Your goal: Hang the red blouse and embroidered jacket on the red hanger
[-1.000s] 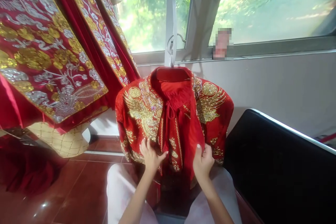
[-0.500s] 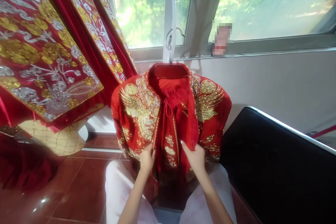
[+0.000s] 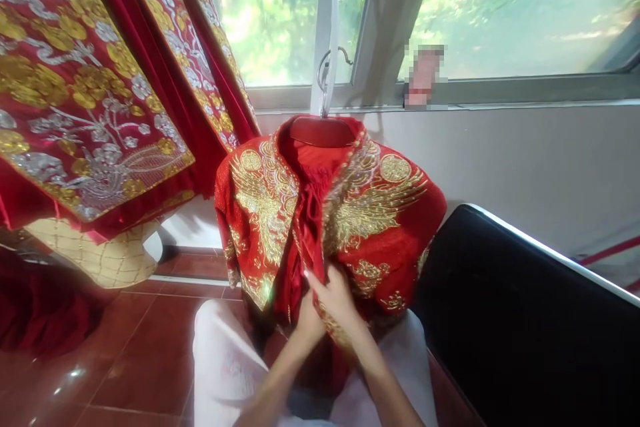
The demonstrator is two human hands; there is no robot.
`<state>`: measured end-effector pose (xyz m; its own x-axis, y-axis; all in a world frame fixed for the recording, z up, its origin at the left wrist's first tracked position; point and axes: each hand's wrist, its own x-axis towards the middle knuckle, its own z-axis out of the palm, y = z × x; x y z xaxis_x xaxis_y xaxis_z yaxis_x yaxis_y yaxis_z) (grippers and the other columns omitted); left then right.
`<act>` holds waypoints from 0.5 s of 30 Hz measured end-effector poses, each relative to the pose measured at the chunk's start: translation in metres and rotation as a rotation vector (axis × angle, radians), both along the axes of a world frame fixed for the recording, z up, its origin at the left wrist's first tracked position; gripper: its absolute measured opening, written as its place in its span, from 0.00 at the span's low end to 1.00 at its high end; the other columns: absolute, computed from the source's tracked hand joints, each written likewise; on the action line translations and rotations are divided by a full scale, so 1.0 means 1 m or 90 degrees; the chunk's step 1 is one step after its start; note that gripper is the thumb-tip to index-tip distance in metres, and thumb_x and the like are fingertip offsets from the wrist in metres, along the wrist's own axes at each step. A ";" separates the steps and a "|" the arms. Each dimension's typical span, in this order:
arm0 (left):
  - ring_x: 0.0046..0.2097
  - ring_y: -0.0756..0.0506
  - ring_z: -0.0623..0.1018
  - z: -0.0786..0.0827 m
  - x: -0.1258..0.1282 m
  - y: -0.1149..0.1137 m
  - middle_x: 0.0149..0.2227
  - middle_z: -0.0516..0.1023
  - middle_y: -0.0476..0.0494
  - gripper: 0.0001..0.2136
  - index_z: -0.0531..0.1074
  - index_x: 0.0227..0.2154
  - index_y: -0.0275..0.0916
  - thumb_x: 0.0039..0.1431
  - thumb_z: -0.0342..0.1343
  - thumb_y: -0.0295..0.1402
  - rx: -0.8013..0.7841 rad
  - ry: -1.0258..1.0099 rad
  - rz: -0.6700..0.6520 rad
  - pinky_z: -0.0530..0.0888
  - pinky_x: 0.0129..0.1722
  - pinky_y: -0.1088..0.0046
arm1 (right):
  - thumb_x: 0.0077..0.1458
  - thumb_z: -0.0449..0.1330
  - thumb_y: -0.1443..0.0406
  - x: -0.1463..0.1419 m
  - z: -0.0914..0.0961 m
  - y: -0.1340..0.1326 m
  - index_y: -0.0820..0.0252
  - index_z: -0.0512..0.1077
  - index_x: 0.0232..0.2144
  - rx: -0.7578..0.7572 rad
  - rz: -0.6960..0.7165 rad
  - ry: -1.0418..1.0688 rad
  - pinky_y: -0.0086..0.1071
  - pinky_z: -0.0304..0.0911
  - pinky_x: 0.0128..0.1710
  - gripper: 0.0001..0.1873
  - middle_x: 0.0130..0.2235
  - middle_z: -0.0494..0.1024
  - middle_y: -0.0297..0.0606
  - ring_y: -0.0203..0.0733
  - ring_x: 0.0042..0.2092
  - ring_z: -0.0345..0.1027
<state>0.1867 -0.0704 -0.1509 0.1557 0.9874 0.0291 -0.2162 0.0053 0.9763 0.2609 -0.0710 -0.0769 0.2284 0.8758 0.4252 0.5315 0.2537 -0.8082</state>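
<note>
A red jacket [image 3: 385, 207] with gold and silver embroidery hangs on a hanger [image 3: 323, 131] in front of me, its front parted over a gathered red inner cloth [image 3: 316, 197]. My right hand [image 3: 337, 297] grips the front edge of the jacket's right-hand panel, thumb on the inner side. Just beside and below it, my left hand [image 3: 311, 315] reaches into the front opening against the inside of that same panel. Its fingers are blurred and partly covered by the panel and my right hand.
Another red garment [image 3: 95, 107] with gold and silver flowers hangs at the left, above a cream, netted piece [image 3: 95, 253]. A large black panel [image 3: 530, 307] with a pale edge leans at the right. Behind are a window [image 3: 280, 20] and a pixelated object [image 3: 423, 77] on its sill.
My left hand has let go of the left front edge and moved right, into the opening. My right hand has drawn the right-hand panel inward to the middle, showing its embroidered face.
</note>
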 end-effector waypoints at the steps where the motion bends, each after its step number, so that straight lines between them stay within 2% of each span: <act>1: 0.41 0.40 0.76 -0.006 -0.010 0.009 0.36 0.81 0.40 0.10 0.78 0.31 0.39 0.42 0.65 0.30 0.019 0.014 0.006 0.71 0.50 0.64 | 0.53 0.57 0.51 0.006 -0.007 0.006 0.62 0.74 0.28 -0.001 -0.035 -0.020 0.40 0.68 0.36 0.19 0.30 0.78 0.46 0.48 0.33 0.71; 3: 0.44 0.41 0.76 -0.021 -0.036 0.025 0.38 0.79 0.41 0.12 0.77 0.33 0.37 0.44 0.64 0.36 -0.016 -0.027 0.086 0.70 0.51 0.64 | 0.53 0.57 0.52 0.016 -0.023 0.009 0.61 0.74 0.30 0.001 -0.065 -0.033 0.44 0.68 0.40 0.18 0.32 0.78 0.48 0.51 0.37 0.72; 5: 0.39 0.45 0.76 -0.038 -0.065 0.037 0.38 0.77 0.43 0.15 0.74 0.34 0.38 0.47 0.60 0.43 -0.159 -0.116 0.235 0.72 0.45 0.68 | 0.54 0.57 0.54 0.019 -0.039 0.001 0.60 0.75 0.37 -0.006 0.001 0.024 0.44 0.68 0.44 0.16 0.38 0.79 0.48 0.50 0.42 0.73; 7: 0.35 0.48 0.76 -0.052 -0.091 0.044 0.38 0.75 0.45 0.18 0.70 0.39 0.40 0.53 0.53 0.48 -0.269 -0.155 0.328 0.72 0.39 0.70 | 0.54 0.59 0.56 0.013 -0.058 -0.014 0.58 0.75 0.41 -0.036 0.078 0.156 0.41 0.68 0.48 0.16 0.43 0.80 0.46 0.47 0.45 0.74; 9: 0.35 0.48 0.76 -0.058 -0.110 0.051 0.40 0.74 0.44 0.20 0.67 0.44 0.43 0.56 0.48 0.51 -0.322 -0.155 0.329 0.72 0.37 0.70 | 0.50 0.62 0.54 0.005 -0.083 -0.031 0.59 0.75 0.38 -0.096 0.060 0.344 0.39 0.69 0.46 0.17 0.41 0.80 0.44 0.46 0.43 0.75; 11: 0.36 0.47 0.77 -0.058 -0.122 0.057 0.42 0.75 0.41 0.23 0.67 0.47 0.43 0.56 0.48 0.53 -0.350 -0.163 0.287 0.73 0.37 0.68 | 0.41 0.67 0.52 0.000 -0.113 -0.045 0.59 0.73 0.32 -0.172 -0.059 0.540 0.37 0.70 0.39 0.20 0.34 0.80 0.40 0.45 0.37 0.75; 13: 0.37 0.46 0.78 -0.051 -0.126 0.064 0.43 0.76 0.40 0.24 0.69 0.47 0.42 0.55 0.50 0.54 -0.348 -0.178 0.237 0.74 0.37 0.68 | 0.33 0.70 0.53 0.002 -0.144 -0.054 0.57 0.72 0.29 -0.259 -0.163 0.681 0.35 0.70 0.31 0.21 0.28 0.77 0.35 0.43 0.31 0.73; 15: 0.38 0.45 0.79 -0.042 -0.125 0.070 0.41 0.78 0.40 0.24 0.71 0.46 0.42 0.53 0.53 0.53 -0.319 -0.191 0.193 0.74 0.38 0.68 | 0.31 0.70 0.54 0.012 -0.166 -0.059 0.56 0.71 0.26 -0.297 -0.136 0.746 0.34 0.67 0.25 0.19 0.24 0.74 0.32 0.41 0.26 0.70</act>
